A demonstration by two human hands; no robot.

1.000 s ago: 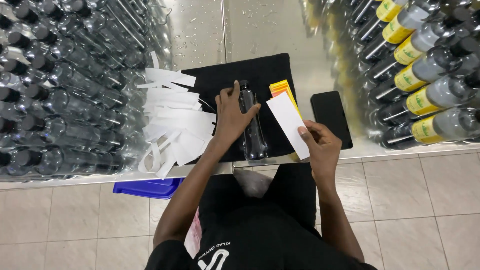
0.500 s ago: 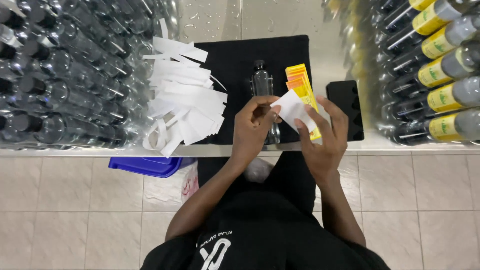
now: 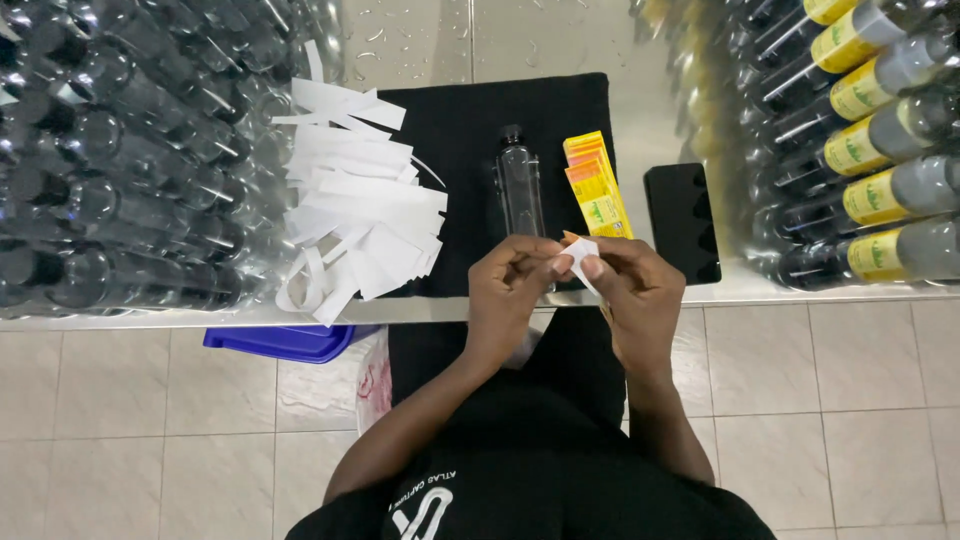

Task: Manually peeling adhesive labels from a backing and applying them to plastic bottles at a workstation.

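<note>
Both hands meet at the table's near edge, pinching one white label strip (image 3: 581, 250) between the fingertips. My left hand (image 3: 507, 295) grips its left end and my right hand (image 3: 628, 290) its right end. Just beyond them a clear plastic bottle with a black cap (image 3: 520, 185) lies on a black cloth (image 3: 470, 130), untouched. A stack of yellow labels (image 3: 594, 190) lies right of the bottle.
A heap of white backing strips (image 3: 355, 215) covers the cloth's left side. Unlabelled bottles (image 3: 120, 160) are stacked at left, yellow-labelled bottles (image 3: 870, 130) at right. A black phone (image 3: 682, 220) lies beside the labels. A blue bin (image 3: 285, 340) sits under the metal table (image 3: 420, 45).
My left hand left the bottle and joined my right hand on the white strip. The strip, first held out flat by the right hand, is now pinched small between both hands near the table edge.
</note>
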